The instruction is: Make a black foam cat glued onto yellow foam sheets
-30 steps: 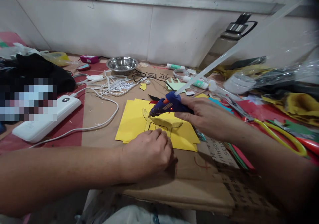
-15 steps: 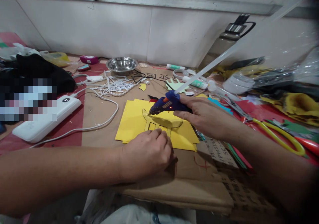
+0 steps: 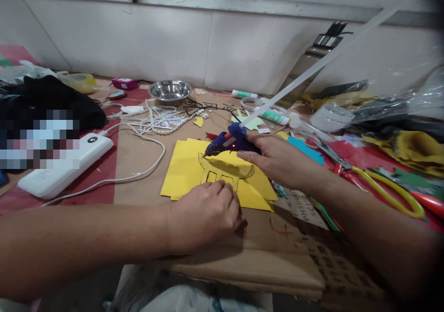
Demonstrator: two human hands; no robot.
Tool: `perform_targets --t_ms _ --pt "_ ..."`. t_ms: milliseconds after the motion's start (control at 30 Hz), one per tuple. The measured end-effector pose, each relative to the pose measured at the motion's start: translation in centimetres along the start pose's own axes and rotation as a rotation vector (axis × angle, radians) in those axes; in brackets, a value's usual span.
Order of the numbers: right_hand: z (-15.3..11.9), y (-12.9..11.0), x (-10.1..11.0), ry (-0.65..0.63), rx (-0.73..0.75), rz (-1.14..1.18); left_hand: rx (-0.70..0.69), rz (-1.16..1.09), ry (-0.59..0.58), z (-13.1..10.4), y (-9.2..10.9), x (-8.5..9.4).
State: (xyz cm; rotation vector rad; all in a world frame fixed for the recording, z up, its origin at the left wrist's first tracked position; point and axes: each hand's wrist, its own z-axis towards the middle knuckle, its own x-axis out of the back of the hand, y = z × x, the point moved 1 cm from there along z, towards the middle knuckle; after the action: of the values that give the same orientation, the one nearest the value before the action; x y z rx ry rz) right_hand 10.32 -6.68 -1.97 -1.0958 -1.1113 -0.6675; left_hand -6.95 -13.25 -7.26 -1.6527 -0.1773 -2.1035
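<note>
A white power bank (image 3: 65, 166) and its looping cable (image 3: 113, 181) lay to the left, a metal bowl (image 3: 169, 90) behind, and yellow-handled scissors (image 3: 342, 164) beyond the right forearm. A long translucent glue stick (image 3: 326, 61) slanted from the glue gun (image 3: 229, 140) across the view of a tilted bottle (image 3: 307, 59).

The right hand (image 3: 270, 157) gripped the gun, its fingers closed round the handle and its nozzle at the upper left of an outlined shape (image 3: 225, 168) on yellow sheets (image 3: 183, 175). The left hand (image 3: 208, 215) rested at their near edge, fingers curled; whether they pinched anything could not be told.

The sheets lay on brown cardboard (image 3: 138, 194), with a pale tiled wall (image 3: 166, 39) behind
</note>
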Motion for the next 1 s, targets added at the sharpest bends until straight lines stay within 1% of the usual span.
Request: perform_targets --t_ms 200,467,833,1000 --pt "0.53 0.1 -0.44 0.047 0.013 -0.03 -0.034 0.024 0.016 0.02 0.04 0.01" --pt "0.63 -0.17 -0.55 0.036 -0.013 -0.008 -0.013 0.008 0.037 0.01 0.03 -0.1" --pt "0.51 -0.27 -0.66 0.034 -0.011 -0.01 -0.012 0.001 -0.016 0.08 0.0 0.05" --pt "0.88 0.03 -0.79 0.064 0.001 0.022 -0.008 0.008 0.041 0.02 0.02 0.02"
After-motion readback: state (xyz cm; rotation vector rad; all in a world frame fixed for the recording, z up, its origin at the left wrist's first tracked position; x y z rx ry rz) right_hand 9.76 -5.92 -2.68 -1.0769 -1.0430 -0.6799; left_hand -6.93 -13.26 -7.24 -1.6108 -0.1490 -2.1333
